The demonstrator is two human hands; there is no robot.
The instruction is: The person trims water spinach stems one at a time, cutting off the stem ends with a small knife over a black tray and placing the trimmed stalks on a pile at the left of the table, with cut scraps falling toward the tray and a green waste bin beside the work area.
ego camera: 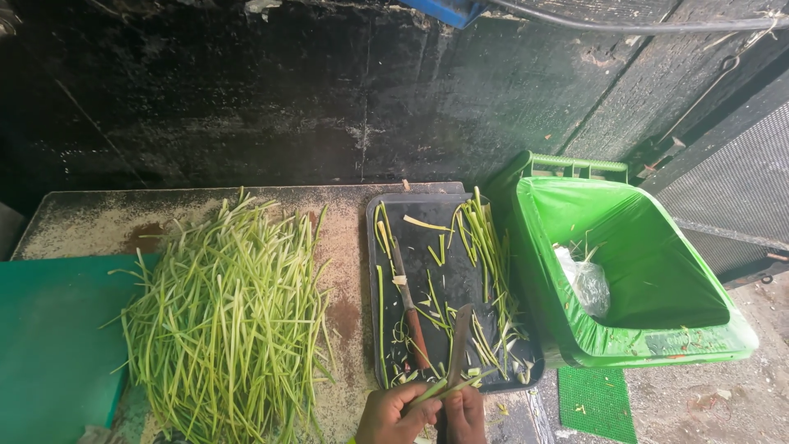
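At the bottom centre of the frame, a green stalk [434,390] is pinched in the left hand [393,415] while the knife [458,345], gripped by the right hand [464,415], is best drawn shallowly over the dark tray [374,271].

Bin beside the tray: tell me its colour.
Bright green bin, lined with a green bag; the head view shows it.

The worktop [345,271] looks like rough, speckled stone, stained rusty in patches. On it, the tray [460,271] is dark, matt plastic. Left of the tray, the stalks [226,321] are smooth, slightly glossy plant fibre; beyond them lies a matt green board [49,345]. Right of the tray, the bin [649,271] is shiny green plastic holding crinkled clear film [588,284]. The wall [288,99] behind is rough and sooty black.
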